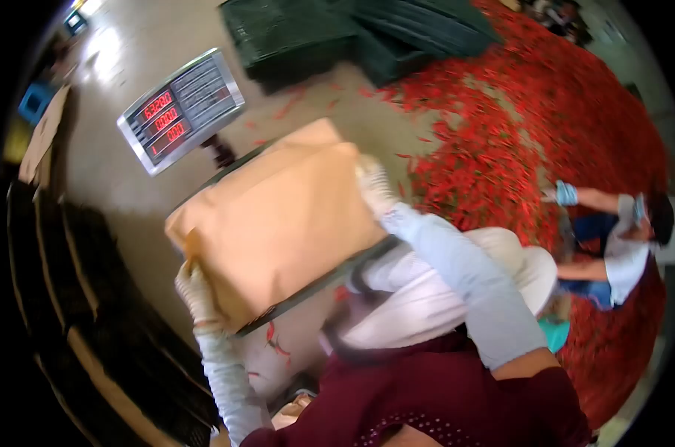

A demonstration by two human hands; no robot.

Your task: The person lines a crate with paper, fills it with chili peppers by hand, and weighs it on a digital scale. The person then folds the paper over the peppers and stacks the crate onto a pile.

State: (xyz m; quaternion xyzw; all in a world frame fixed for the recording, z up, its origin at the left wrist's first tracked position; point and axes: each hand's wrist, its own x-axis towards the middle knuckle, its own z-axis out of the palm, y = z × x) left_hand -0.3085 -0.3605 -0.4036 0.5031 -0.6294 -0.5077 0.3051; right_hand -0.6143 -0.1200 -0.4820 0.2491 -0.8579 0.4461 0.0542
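Note:
A large sheet of brown paper (278, 216) lies over a dark crate (326, 277) on a scale, whose display (181, 110) shows lit red digits. At the paper's lower left edge, my gloved left hand (194, 292) is closed on a fold of it. My gloved right hand (375, 185) grips the paper's upper right edge, slightly blurred. What is inside the crate is hidden under the paper.
Green crates (293, 37) stand beyond the scale. Heaped red chillies (471, 164) cover the floor on the right, where a co-worker (624, 257) sits reaching into them. Stacked dark crates (92, 298) line the left side. Loose chillies (276, 343) lie near my feet.

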